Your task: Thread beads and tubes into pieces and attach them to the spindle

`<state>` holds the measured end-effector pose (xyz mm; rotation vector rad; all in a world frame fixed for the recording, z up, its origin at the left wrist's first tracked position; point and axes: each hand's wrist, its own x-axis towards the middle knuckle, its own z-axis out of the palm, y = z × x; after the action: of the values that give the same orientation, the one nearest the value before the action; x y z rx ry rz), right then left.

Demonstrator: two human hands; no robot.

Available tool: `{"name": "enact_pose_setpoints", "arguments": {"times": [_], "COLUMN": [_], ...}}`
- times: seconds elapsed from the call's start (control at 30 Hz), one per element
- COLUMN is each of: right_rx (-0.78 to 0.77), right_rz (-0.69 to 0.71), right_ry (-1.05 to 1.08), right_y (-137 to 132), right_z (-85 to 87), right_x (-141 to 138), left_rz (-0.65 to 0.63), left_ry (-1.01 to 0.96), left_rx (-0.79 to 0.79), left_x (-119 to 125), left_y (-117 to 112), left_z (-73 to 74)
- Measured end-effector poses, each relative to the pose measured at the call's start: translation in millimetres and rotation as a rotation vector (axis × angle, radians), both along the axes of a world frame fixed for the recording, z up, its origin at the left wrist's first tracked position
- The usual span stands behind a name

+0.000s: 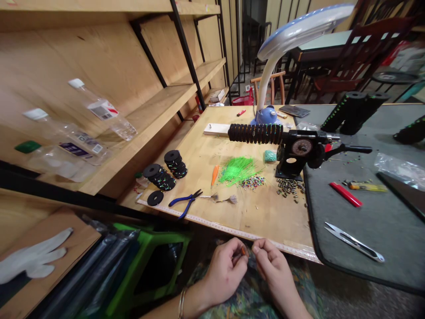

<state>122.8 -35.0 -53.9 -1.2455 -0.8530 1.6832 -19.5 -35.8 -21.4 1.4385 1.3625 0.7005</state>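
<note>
My left hand (226, 269) is closed in front of the table's near edge, a small orange piece (244, 251) showing between its fingers; its kind is too small to make out. Beside it, my right hand (272, 266) is in a pinch, and whatever it holds cannot be seen. The fingertips of both hands are close together but apart. Nearest on the table lie two small brushes with pale bristles (229, 200), blue-handled pliers (186, 203), bright green strands (239, 170), colourful beads (253, 182) and an orange float-shaped piece (214, 176).
A black hand-cranked winder (297, 153) carries a row of black foam spools (255, 133). Small metal pieces (290, 188) lie below it. Stacked spools (159, 177) stand left. Thread snips (353, 241) and a red tube (345, 194) rest on the grey mat (332, 212). A lamp (265, 116) stands behind.
</note>
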Motion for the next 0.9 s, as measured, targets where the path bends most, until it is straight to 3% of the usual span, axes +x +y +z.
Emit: {"name": "enact_pose_setpoints", "arguments": {"times": [0.53, 0.77, 0.9], "right_rx": [-0.004, 0.124, 0.223], "right_rz": [0.005, 0.006, 0.102], "right_ry": [0.033, -0.042, -0.178], "right_y": [-1, -1, -2], "right_z": [-2.1, 2.0, 2.5], "right_x": [-2, 3, 6], "left_rz": [0.069, 0.079, 0.061], "left_ry": [-0.062, -0.088, -0.124], "left_rx": [0.000, -0.005, 0.057], "left_x": [3, 1, -7], "left_y": [0, 3, 8], "left_z": [-3.0, 5.2, 9.6]}}
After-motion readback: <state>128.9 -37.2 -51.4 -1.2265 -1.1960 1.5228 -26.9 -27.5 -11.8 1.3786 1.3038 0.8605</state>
